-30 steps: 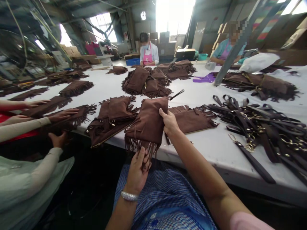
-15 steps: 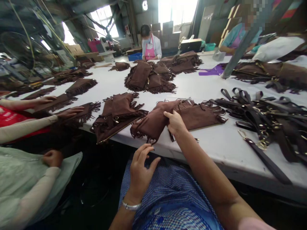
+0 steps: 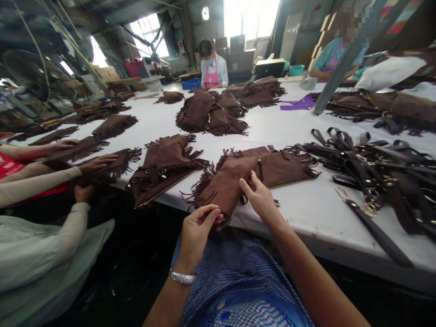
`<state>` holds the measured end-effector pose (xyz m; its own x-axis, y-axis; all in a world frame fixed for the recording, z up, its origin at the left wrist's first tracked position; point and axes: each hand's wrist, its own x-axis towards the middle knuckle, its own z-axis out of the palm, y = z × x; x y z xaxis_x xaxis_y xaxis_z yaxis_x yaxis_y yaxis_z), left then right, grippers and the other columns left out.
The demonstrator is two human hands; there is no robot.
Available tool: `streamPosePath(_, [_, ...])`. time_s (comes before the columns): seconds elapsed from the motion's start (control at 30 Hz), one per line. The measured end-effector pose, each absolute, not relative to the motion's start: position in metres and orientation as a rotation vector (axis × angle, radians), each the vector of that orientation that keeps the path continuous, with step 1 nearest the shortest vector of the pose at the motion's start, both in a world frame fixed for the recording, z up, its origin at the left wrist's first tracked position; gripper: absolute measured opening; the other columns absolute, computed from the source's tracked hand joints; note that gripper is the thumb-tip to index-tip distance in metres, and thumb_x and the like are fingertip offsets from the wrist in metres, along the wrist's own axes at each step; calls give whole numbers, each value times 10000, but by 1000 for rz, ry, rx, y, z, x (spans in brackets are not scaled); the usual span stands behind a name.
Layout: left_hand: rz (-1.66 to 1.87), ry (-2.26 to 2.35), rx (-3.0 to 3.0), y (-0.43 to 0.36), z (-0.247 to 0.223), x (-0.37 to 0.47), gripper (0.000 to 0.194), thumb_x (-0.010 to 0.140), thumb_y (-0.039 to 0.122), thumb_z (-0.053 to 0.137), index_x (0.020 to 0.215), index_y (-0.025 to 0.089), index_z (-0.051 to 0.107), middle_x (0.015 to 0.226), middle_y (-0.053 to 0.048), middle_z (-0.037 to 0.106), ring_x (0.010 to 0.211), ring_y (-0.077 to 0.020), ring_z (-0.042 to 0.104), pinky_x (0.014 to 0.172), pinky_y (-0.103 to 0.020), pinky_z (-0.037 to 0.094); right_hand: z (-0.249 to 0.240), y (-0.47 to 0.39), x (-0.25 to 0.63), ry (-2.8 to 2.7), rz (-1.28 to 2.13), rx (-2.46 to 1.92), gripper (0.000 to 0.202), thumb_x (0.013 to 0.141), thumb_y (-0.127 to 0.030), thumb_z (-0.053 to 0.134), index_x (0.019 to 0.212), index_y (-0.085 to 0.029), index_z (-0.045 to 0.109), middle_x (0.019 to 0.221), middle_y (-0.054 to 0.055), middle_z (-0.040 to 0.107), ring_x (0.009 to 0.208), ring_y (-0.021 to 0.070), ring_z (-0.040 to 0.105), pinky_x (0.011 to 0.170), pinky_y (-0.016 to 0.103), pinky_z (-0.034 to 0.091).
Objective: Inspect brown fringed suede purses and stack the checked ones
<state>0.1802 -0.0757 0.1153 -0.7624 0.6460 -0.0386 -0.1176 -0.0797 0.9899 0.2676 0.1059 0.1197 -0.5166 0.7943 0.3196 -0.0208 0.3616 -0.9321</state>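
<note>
A brown fringed bag (image 3: 226, 180) with a zipper lies at the table's front edge, its near end jutting over the edge. My left hand (image 3: 199, 227) is at that near end, thumb and index finger pinched together; whatever is between them is too small to make out. My right hand (image 3: 259, 193) rests at the bag's right side near the zipper edge, thumb and fingers apart. Partly under this bag lies a second brown fringed bag (image 3: 286, 168), to its right. Another brown bag (image 3: 165, 156) with metal eyelets lies to the left.
Black straps with metal clips (image 3: 371, 177) are heaped at the right. A pile of brown bags (image 3: 200, 111) stands mid-table, with a metal post (image 3: 335, 68) and purple cloth (image 3: 298, 103) beyond. Co-workers' hands (image 3: 98, 162) are on bags at the left; other people sit across the table.
The bag now lies flatter, its zipper edge facing right. My left hand has closed from open fingers into a pinch at its near end; my right hand has loosened and shifted slightly right and down.
</note>
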Motion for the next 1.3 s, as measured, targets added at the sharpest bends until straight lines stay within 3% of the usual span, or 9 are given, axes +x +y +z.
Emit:
streamPosePath(0.1, [2059, 1381, 373, -67, 121, 174, 245, 714, 289, 805, 899, 156, 714, 779, -24, 729, 686, -102, 683, 620, -163, 554, 113, 89, 285, -1975, 721, -527, 423, 887, -292, 608, 1303, -220, 582, 1460, 100, 470, 1350, 281, 424, 1130, 496, 359])
streamPosePath(0.3, [2108, 1046, 179, -55, 132, 168, 316, 605, 199, 876, 875, 147, 718, 800, -21, 719, 683, -87, 674, 596, -137, 555, 110, 63, 293, -2106, 500, 82, 388, 860, -153, 652, 1231, -266, 628, 1255, 44, 653, 1258, 221, 513, 1032, 403, 493])
streamPosePath(0.47, [2131, 985, 133, -52, 137, 171, 216, 688, 149, 817, 879, 135, 717, 848, -40, 715, 739, -92, 677, 627, -135, 559, 111, 61, 275, -1984, 495, 80, 366, 846, -141, 671, 1184, -277, 642, 1053, 35, 713, 1055, 203, 609, 945, 398, 526])
streamPosePath(0.6, [2146, 1094, 218, -58, 139, 169, 233, 704, 186, 806, 915, 140, 718, 893, -50, 708, 771, -109, 674, 686, -173, 567, 113, 60, 268, -1978, 625, 52, 311, 883, -137, 614, 1161, -272, 644, 1025, 53, 674, 986, 193, 600, 922, 395, 514])
streamPosePath(0.7, [2065, 1480, 502, -66, 137, 162, 278, 772, 325, 748, 998, 167, 713, 926, -54, 697, 809, -142, 671, 724, -227, 564, 117, 58, 266, -1982, 774, -5, 258, 917, -143, 554, 1126, -261, 650, 1020, 58, 655, 976, 189, 594, 867, 360, 515])
streamPosePath(0.77, [2014, 1834, 752, -73, 137, 155, 283, 815, 385, 689, 1018, 191, 722, 1055, -75, 678, 948, -187, 657, 807, -269, 550, 119, 57, 265, -1978, 828, -48, 235, 933, -155, 524, 1100, -257, 654, 1011, 56, 655, 959, 185, 596, 836, 340, 513])
streamPosePath(0.9, [1903, 2184, 1107, -85, 146, 150, 253, 881, 389, 600, 1035, 230, 724, 1154, -65, 661, 1112, -210, 601, 1003, -317, 457, 120, 56, 262, -1970, 868, -106, 210, 940, -170, 515, 1071, -250, 659, 1011, 53, 658, 956, 181, 593, 849, 333, 500])
streamPosePath(1.07, [1734, 2027, 1089, -91, 162, 159, 294, 864, 409, 621, 1068, 217, 711, 1007, -65, 723, 860, -187, 684, 781, -263, 556, 120, 56, 263, -1966, 872, -120, 202, 938, -190, 526, 1064, -254, 671, 993, 49, 659, 937, 179, 598, 829, 321, 497])
streamPosePath(1.3, [1722, 1977, 1032, -84, 160, 160, 336, 732, 318, 776, 1048, 219, 723, 970, -61, 740, 853, -197, 701, 781, -259, 574, 121, 54, 262, -1959, 939, -173, 190, 950, -219, 502, 1036, -244, 669, 996, 53, 663, 949, 185, 605, 845, 320, 494])
